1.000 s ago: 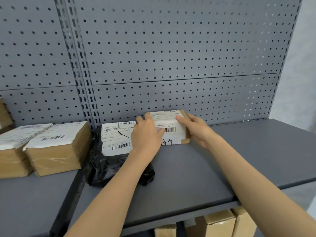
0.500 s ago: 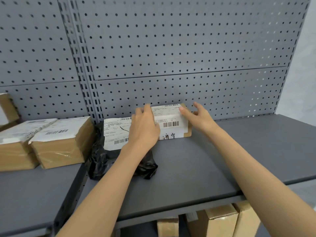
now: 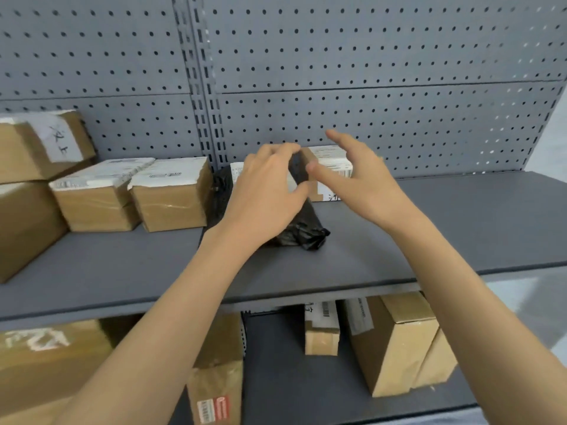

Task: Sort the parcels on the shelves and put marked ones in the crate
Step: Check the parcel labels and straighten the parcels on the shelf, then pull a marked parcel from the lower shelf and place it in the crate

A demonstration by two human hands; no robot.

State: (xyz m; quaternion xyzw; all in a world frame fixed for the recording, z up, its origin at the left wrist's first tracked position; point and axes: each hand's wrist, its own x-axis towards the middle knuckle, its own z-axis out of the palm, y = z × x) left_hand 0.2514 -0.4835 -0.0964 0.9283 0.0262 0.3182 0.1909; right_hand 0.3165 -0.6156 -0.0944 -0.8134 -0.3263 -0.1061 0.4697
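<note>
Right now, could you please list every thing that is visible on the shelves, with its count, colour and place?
Labelled box: one, brown with white label, upper shelf at the back, behind the hands.
Black bag parcel: one, black with white label, upper shelf, under the left hand.
Boxes on upper shelf, left: four in view, brown with white labels.
Boxes on lower shelf: at least five, brown.
Pegboard: grey, behind the shelves.
Upper shelf: grey.
Left hand: one, fingers curled over the black bag parcel; grip unclear.
Right hand: one, fingers straight, in front of the labelled box.
</note>
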